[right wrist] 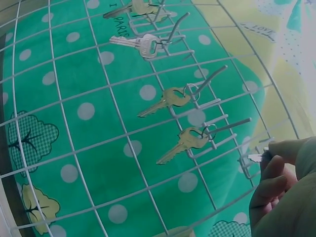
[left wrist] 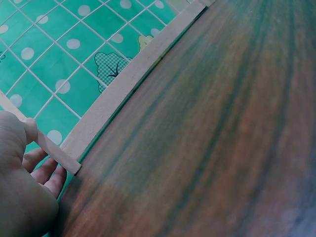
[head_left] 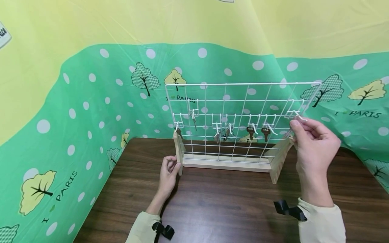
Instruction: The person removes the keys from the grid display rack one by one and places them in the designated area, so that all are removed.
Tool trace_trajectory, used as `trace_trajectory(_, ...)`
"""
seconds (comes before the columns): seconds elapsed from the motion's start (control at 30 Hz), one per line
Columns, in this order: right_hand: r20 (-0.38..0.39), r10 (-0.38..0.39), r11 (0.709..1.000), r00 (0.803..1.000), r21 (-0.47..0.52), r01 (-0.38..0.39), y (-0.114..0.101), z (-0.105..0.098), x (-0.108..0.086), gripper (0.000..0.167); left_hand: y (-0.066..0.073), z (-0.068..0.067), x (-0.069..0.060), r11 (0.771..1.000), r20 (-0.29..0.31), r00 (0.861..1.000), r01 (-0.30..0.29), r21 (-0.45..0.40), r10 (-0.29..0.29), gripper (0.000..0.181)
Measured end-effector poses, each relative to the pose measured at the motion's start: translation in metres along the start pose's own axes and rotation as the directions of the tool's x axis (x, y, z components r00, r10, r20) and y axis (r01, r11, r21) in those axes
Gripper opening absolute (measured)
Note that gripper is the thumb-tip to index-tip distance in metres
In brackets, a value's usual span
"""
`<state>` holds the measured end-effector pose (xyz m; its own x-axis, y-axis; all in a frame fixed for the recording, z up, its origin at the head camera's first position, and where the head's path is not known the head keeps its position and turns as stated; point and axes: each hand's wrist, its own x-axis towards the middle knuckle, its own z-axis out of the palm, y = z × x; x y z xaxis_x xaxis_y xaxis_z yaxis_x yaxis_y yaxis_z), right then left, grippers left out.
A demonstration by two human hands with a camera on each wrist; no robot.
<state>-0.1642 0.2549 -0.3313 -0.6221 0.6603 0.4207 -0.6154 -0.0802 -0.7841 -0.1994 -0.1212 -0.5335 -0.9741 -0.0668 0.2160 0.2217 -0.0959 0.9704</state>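
A white wire grid rack [head_left: 225, 100] stands upright in a wooden base [head_left: 226, 163]. My left hand [head_left: 168, 173] grips the rack's left wooden leg [left wrist: 57, 150], thumb on one side and fingers on the other. At the upper right of the grid, my right hand [head_left: 317, 143] pinches a small silver key [right wrist: 256, 158] beside the right-hand hook [head_left: 294, 114]; the fingers cover most of it. Several keys hang by rings from other hooks, among them a brassy key [right wrist: 185, 143], another brassy key [right wrist: 168, 100] and a silver key [right wrist: 143, 45].
The rack stands on a dark wood-grain table [head_left: 218, 202]. Behind and to the left hangs a green and yellow cloth [head_left: 106, 84] printed with trees and dots. Black straps [head_left: 290, 211] dangle at both sleeves.
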Motion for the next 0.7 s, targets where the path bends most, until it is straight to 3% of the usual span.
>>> trace_trajectory(0.33,-0.008,-0.046,0.997,0.999,-0.058,0.046,-0.0038,-0.0048,0.0003,0.021,-0.0004,0.0005,-0.0001,1.0,0.0,1.0,-0.004,-0.006,0.004,0.024)
trace_trajectory(0.7,0.02,-0.091,0.996,0.996,0.0,0.091,-0.0092,-0.0078,-0.0013,0.025,-0.0012,-0.0006,-0.0004,1.0,0.004,1.0,-0.008,-0.007,0.008,0.024)
